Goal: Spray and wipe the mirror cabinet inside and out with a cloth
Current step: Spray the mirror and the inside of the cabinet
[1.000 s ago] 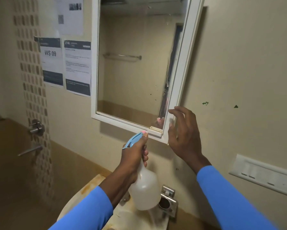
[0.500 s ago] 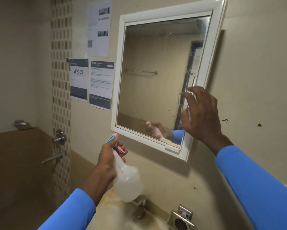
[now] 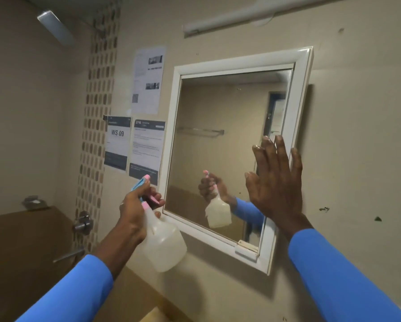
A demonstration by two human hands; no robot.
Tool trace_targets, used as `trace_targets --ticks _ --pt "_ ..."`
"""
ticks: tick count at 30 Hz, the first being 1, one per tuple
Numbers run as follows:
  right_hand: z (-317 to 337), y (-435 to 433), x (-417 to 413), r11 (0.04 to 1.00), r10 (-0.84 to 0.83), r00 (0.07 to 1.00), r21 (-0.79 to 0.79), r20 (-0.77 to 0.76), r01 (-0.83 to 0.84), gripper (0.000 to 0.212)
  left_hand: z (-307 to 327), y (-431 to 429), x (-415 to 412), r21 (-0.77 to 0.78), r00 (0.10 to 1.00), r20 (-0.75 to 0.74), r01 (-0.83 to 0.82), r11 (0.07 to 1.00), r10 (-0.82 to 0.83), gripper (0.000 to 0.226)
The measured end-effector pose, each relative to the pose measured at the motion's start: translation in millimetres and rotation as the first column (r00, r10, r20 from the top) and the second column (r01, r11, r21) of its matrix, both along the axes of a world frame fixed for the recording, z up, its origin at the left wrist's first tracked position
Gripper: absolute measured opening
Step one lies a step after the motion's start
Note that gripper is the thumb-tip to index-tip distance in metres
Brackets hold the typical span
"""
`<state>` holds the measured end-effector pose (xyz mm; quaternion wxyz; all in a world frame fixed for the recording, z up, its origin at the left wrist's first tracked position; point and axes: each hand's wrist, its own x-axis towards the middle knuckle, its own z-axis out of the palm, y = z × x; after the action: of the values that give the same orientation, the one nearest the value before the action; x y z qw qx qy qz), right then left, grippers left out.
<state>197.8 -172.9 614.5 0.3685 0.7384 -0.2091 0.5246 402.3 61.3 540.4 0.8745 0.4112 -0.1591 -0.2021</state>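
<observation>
The mirror cabinet (image 3: pixel 218 154) hangs on the beige wall (image 3: pixel 357 135), white-framed, with its mirrored door facing the camera; whether the door sits fully closed cannot be told. The right hand (image 3: pixel 276 182) is spread flat over the right side of the door, fingers straight and pointing up. It covers part of the glass and the inner edge of the frame and holds nothing, but it is not clear whether the palm actually touches the surface. The left hand (image 3: pixel 134 210) grips a spray bottle (image 3: pixel 164 245) at the neck, fingers curled round the pink trigger, and the blue-and-pink spray head (image 3: pixel 141 182) sticks up above the fist. The bottle is translucent white and hangs just in front of the cabinet's lower left corner. Both arms wear blue sleeves (image 3: pixel 334 270). The glass reflects the left hand with the bottle, a blue sleeve and a towel rail (image 3: pixel 202 131). Left of the cabinet, papers are stuck to the wall — a sheet marked "WS 09" (image 3: pixel 117 142), a second sheet (image 3: pixel 147 149) beside it and a third sheet (image 3: pixel 148 80) above. Further left runs a vertical strip of small tiles (image 3: pixel 97 135), with a metal tap fitting (image 3: pixel 83 223) near its foot. A white tube light (image 3: pixel 253 17) is fixed to the wall above the cabinet.
</observation>
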Motion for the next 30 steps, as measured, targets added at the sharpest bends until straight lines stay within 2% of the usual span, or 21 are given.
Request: trace_targets --ticks 4,8,11,16,20,23,27,30 --pt "-3.0 -3.8 3.2 0.999 0.034 0.997 -0.013 0.067 -0.033 0.074 32.6 -6.2 -1.7 0.029 0.999 0.038 0.002 1.000 -0.003 0.042" --pt "-4.8 -5.4 3.7 0.997 0.073 0.991 0.000 0.111 -0.073 0.079 57.5 -9.0 -10.4 0.183 0.938 0.299 0.127 0.975 -0.178 0.028" --pt "-5.3 -6.0 2.8 0.996 0.087 0.989 0.007 0.124 -0.088 0.078 70.4 -18.6 -32.1 0.220 0.880 0.408 0.164 0.962 -0.244 0.033" --pt "-5.9 -3.8 1.7 0.990 0.135 0.981 0.015 0.141 -0.139 0.080 84.4 -38.5 -62.6 0.207 0.867 0.431 0.176 0.962 -0.251 0.027" --pt "-5.8 -4.7 2.6 0.994 0.106 0.986 0.012 0.127 -0.109 0.084 104.9 -42.3 -68.1 0.123 0.873 0.463 0.107 0.987 -0.153 0.033" --pt "-6.5 -7.2 3.9 0.994 0.103 0.988 0.012 0.119 -0.105 0.087 129.0 -41.9 -69.8 0.022 0.919 0.382 0.102 0.994 -0.103 0.032" --pt "-7.8 -8.8 4.4 0.995 0.092 0.990 0.031 0.105 -0.096 0.089 150.9 -40.3 -62.4 0.033 0.945 0.310 0.096 0.995 -0.101 0.041" --pt "-7.4 -8.6 4.5 0.996 0.086 0.992 0.029 0.096 -0.089 0.086 152.5 -36.9 -52.3 -0.005 0.972 0.231 0.035 0.999 -0.033 0.036"
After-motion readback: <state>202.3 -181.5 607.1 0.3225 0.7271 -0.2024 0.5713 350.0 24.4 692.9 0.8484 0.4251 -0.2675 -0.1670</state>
